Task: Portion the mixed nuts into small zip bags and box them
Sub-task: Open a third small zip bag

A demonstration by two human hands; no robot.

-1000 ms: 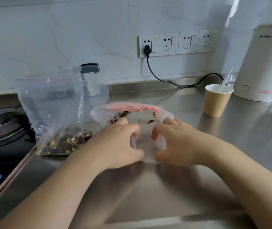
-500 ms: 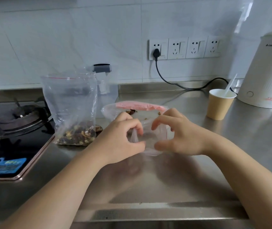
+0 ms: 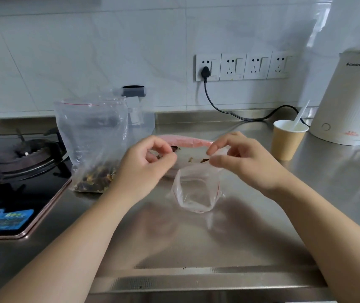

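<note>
A small clear zip bag [image 3: 196, 189] with a red line hangs with its mouth open over the steel counter [image 3: 196, 237]. My right hand [image 3: 240, 162] pinches its far rim between thumb and forefinger. My left hand [image 3: 144, 165] hovers just left of the bag with its fingers curled against the thumb, and I see nothing between them. A large zip bag [image 3: 91, 132] stands at the left with mixed nuts [image 3: 96, 178] in its bottom. Behind my hands lies a clear pouch with a pink edge [image 3: 187, 141] and a few nuts inside.
A gas stove [image 3: 11, 162] fills the left side. A paper cup [image 3: 286, 143] with a plastic spoon and a white kettle [image 3: 349, 95] stand at the right. A black cable [image 3: 229, 112] runs from the wall sockets. A clear container with a dark lid [image 3: 139, 110] stands at the back.
Both hands have lifted the small bag off the counter and pulled its mouth open. My left hand has come away from the rim. The view has tilted down.
</note>
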